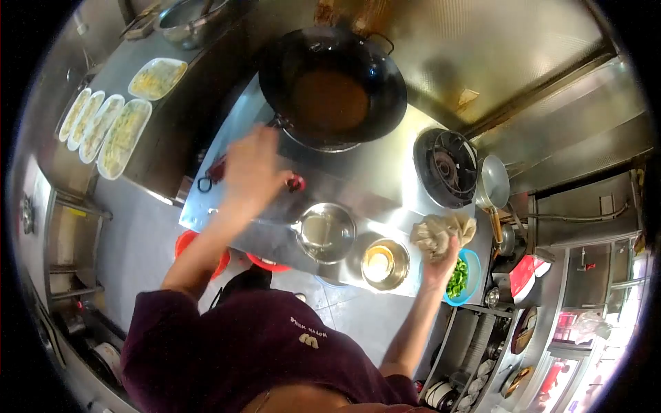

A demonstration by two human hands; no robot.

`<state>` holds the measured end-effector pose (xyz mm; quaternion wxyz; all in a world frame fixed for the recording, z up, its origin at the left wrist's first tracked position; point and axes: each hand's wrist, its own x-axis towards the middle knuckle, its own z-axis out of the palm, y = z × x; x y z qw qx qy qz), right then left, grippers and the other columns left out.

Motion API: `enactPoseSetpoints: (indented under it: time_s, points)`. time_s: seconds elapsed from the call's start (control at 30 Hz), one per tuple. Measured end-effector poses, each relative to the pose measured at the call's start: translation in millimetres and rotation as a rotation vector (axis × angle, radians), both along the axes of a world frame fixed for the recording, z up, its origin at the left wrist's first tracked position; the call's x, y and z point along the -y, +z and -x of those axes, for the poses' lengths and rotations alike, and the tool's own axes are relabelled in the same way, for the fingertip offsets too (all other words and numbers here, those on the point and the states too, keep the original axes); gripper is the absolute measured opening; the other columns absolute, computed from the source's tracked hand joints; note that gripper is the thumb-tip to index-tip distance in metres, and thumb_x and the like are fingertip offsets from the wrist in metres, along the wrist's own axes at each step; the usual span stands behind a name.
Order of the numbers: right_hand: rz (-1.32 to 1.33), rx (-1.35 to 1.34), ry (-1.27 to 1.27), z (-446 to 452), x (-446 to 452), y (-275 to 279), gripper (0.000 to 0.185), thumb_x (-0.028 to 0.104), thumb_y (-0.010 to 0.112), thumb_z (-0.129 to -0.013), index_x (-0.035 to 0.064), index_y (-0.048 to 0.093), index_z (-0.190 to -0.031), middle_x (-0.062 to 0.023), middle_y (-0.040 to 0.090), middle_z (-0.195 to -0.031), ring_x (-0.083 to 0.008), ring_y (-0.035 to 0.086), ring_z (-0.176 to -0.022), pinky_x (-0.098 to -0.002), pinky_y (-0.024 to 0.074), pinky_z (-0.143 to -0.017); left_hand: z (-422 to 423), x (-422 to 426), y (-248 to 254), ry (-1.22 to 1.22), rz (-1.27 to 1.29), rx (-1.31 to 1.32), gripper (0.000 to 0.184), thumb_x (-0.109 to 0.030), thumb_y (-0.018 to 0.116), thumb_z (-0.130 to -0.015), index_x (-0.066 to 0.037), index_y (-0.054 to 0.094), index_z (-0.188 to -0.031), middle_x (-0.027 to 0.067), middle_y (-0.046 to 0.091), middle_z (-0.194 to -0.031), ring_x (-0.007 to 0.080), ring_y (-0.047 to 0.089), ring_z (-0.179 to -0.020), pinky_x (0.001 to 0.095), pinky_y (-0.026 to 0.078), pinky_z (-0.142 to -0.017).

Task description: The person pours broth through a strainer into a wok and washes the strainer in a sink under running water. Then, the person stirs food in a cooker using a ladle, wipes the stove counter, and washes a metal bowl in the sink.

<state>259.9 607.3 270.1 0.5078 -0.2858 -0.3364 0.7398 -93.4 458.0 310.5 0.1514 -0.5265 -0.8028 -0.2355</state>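
My left hand (253,168), blurred by motion, is over the steel stove top (344,172), fingers stretched and thumb apart, with nothing seen in it. It is beside the near-left edge of a large black wok (330,93) with brown liquid inside, and near a red knob (295,182). My right hand (439,265) grips a crumpled beige cloth (443,234) above the right part of the counter. Left of it are a steel pot of clear liquid (325,233) and a steel bowl with something pale (383,264). A blue bowl of chopped greens (463,279) is just right of that hand.
An uncovered burner (447,167) lies right of the wok, beside a long-handled pan (492,182). Several white dishes of food (125,138) stand on the left counter, below a metal basin (186,24). Red tubs (200,253) are under the front edge. Shelves (475,344) stand lower right.
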Motion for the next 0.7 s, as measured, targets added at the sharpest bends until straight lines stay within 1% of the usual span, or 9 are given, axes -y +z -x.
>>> enactPoseSetpoints:
  time_s: [0.07, 0.13, 0.17, 0.27, 0.4, 0.47, 0.53, 0.63, 0.7]
  points:
    - [0.022, 0.060, 0.024, -0.8, -49.3, -5.7, 0.052, 0.029, 0.053, -0.081, 0.0078, 0.035, -0.125, -0.0106, 0.049, -0.115, -0.0265, 0.049, -0.103, -0.0389, 0.0442, -0.084, 35.8, 15.1, -13.0, 0.184, 0.369, 0.065, 0.052, -0.020, 0.066, -0.065, -0.004, 0.046, -0.109, 0.0126, 0.052, -0.097, 0.0282, 0.052, -0.091, 0.0377, 0.044, -0.074]
    - [0.014, 0.133, -0.048, 18.6, -106.5, -3.2, 0.048, 0.030, 0.051, -0.083, 0.0081, 0.037, -0.124, -0.0099, 0.050, -0.114, -0.0258, 0.051, -0.101, -0.0384, 0.0467, -0.079, 62.4, 16.0, -14.3, 0.101, 0.374, 0.075, 0.047, -0.018, 0.063, -0.066, -0.005, 0.047, -0.109, 0.0114, 0.054, -0.090, 0.0273, 0.055, -0.085, 0.0364, 0.046, -0.068]
    - [-0.021, 0.173, 0.007, 34.6, -126.5, 9.5, 0.047, 0.030, 0.050, -0.083, 0.0079, 0.038, -0.122, -0.0097, 0.050, -0.114, -0.0256, 0.051, -0.100, -0.0381, 0.0474, -0.078, 73.2, 16.7, -13.6, 0.061, 0.377, 0.086, 0.046, -0.017, 0.062, -0.067, -0.006, 0.048, -0.108, 0.0108, 0.055, -0.087, 0.0268, 0.056, -0.083, 0.0358, 0.047, -0.065]
    - [-0.155, 0.242, 0.164, 80.7, -203.8, 26.4, 0.043, 0.030, 0.050, -0.084, 0.0078, 0.041, -0.120, -0.0089, 0.052, -0.110, -0.0248, 0.053, -0.098, -0.0391, 0.0488, -0.074, 110.6, 16.6, -3.8, -0.011, 0.346, 0.016, 0.039, -0.016, 0.059, -0.067, -0.008, 0.051, -0.105, 0.0109, 0.056, -0.080, 0.0275, 0.057, -0.079, 0.0382, 0.046, -0.064]
    - [-0.184, 0.384, 0.149, 142.5, -299.0, 43.5, 0.044, 0.028, 0.056, -0.081, 0.0073, 0.044, -0.118, -0.0073, 0.054, -0.104, -0.0225, 0.054, -0.093, -0.0364, 0.0477, -0.067, 168.2, 6.9, 21.3, -0.062, 0.398, 0.063, 0.043, -0.015, 0.060, -0.065, -0.013, 0.054, -0.108, 0.0103, 0.057, -0.080, 0.0285, 0.057, -0.076, 0.0387, 0.045, -0.066]
    - [-0.347, 0.478, -0.022, 177.7, -335.4, 45.7, 0.046, 0.029, 0.059, -0.078, 0.0062, 0.046, -0.116, -0.0061, 0.053, -0.104, -0.0209, 0.053, -0.092, -0.0344, 0.0466, -0.067, 190.8, -1.6, 26.7, -0.086, 0.423, 0.100, 0.047, -0.014, 0.063, -0.063, -0.013, 0.053, -0.109, 0.0107, 0.058, -0.080, 0.0284, 0.057, -0.074, 0.0377, 0.045, -0.067]
    - [-0.584, 0.888, -0.418, 197.5, -408.5, 14.8, 0.046, 0.030, 0.062, -0.076, 0.0060, 0.049, -0.114, -0.0053, 0.053, -0.105, -0.0200, 0.053, -0.092, -0.0357, 0.0465, -0.067, 207.8, -8.0, 26.4, -0.104, 0.415, 0.107, 0.049, -0.012, 0.063, -0.064, -0.015, 0.053, -0.112, 0.0109, 0.057, -0.078, 0.0284, 0.057, -0.073, 0.0371, 0.045, -0.067]
    - [-0.322, 0.732, -0.284, 249.0, -404.5, 21.2, 0.042, 0.027, 0.061, -0.077, 0.0063, 0.052, -0.112, -0.0050, 0.053, -0.106, -0.0204, 0.054, -0.091, -0.0375, 0.0473, -0.067, 226.5, -16.1, 22.8, -0.128, 0.411, 0.091, 0.048, -0.011, 0.062, -0.065, -0.016, 0.053, -0.112, 0.0107, 0.057, -0.078, 0.0289, 0.056, -0.073, 0.0375, 0.044, -0.067]
    - [-0.241, 0.769, 0.128, 268.7, -382.1, 36.1, 0.041, 0.027, 0.060, -0.077, 0.0065, 0.052, -0.111, -0.0051, 0.054, -0.106, -0.0202, 0.055, -0.089, -0.0373, 0.0483, -0.065, 231.6, -21.4, 26.1, -0.133, 0.433, 0.091, 0.048, -0.011, 0.062, -0.066, -0.016, 0.052, -0.113, 0.0107, 0.056, -0.078, 0.0288, 0.056, -0.073, 0.0378, 0.044, -0.067]
